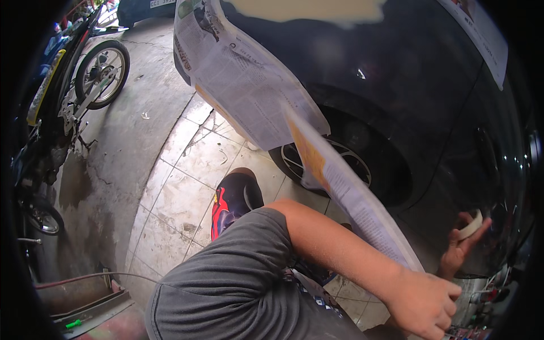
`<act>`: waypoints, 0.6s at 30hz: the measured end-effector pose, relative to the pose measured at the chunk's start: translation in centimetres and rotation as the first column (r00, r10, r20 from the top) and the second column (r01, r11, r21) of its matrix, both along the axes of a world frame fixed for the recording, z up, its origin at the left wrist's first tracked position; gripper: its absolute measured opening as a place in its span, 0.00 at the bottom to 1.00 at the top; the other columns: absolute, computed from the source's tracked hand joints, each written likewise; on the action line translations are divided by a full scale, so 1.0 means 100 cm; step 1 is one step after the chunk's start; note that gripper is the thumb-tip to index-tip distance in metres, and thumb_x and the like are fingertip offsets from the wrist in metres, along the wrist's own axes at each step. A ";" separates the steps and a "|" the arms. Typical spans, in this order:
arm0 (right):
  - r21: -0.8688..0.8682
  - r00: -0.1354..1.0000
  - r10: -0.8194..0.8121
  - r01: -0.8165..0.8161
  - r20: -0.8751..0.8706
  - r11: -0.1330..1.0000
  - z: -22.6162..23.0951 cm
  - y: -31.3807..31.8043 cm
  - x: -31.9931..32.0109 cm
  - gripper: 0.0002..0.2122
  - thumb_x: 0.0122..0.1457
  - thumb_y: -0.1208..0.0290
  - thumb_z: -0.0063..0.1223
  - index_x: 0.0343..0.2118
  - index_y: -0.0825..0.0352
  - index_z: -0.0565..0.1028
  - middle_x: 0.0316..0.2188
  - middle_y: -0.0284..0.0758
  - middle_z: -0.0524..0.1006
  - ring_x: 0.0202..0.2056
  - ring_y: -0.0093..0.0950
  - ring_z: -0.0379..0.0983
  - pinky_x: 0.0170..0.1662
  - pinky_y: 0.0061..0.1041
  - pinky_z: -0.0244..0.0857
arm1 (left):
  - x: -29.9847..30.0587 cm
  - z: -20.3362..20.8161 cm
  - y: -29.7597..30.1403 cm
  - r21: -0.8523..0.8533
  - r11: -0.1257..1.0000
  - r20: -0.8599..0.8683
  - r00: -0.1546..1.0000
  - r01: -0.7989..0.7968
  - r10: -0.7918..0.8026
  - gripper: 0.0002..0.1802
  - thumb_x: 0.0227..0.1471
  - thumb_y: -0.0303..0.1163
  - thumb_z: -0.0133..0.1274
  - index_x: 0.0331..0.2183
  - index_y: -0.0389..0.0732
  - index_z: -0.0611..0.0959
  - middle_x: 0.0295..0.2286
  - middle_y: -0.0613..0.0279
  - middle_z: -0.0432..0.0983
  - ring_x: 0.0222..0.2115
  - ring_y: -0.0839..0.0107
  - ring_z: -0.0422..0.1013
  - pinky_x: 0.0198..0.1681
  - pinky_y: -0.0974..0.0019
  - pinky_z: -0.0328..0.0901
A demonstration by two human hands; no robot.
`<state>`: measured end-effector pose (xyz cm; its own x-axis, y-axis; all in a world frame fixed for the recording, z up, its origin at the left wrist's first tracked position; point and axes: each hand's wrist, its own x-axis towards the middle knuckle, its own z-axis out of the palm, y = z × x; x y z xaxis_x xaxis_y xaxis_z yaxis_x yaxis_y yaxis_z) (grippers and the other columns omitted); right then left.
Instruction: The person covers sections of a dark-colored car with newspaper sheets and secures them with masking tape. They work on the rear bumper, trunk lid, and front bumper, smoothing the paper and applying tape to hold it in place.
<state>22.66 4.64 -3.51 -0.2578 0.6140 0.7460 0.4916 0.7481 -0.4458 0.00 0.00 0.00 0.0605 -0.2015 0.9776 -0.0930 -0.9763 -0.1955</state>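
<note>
My left arm reaches across to the lower right. My left hand (425, 306) is closed at the lower end of a long newspaper strip (362, 209), whose far end rests near the car wheel; its fingertips are partly hidden. Just beyond it, beside the dark car panel, my right hand (453, 258) grips a pale roll of masking tape (471, 226) between thumb and fingers. Another newspaper sheet (249, 90) hangs along the edge of the dark car body (396, 62), partly covering the wheel (357, 153). A pale tan patch (311, 8) shows on the car at the top.
A motorcycle (56, 113) stands at the left on grey concrete. White floor tiles (187, 170) run beside the car, with a dark shoe (235, 198) with red flames on them. More printed paper (481, 39) is on the car at upper right. A metal-edged box (90, 306) sits lower left.
</note>
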 end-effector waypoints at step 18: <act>-0.689 0.901 0.434 -0.326 -0.018 0.647 -0.087 -0.066 -0.115 0.21 0.66 0.67 0.56 0.59 0.70 0.72 0.52 0.39 0.74 0.44 0.25 0.71 0.44 0.24 0.65 | -0.053 -0.013 0.019 0.174 0.972 0.452 0.889 -0.160 0.066 0.13 0.60 0.43 0.57 0.27 0.47 0.77 0.23 0.74 0.69 0.14 0.79 0.61 0.16 0.69 0.50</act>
<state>11.19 -1.94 -12.22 -0.6469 0.7527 0.1221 0.3273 0.4187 -0.8471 -5.28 1.89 -1.33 -0.3321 -0.4144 0.8473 0.1575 -0.9101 -0.3833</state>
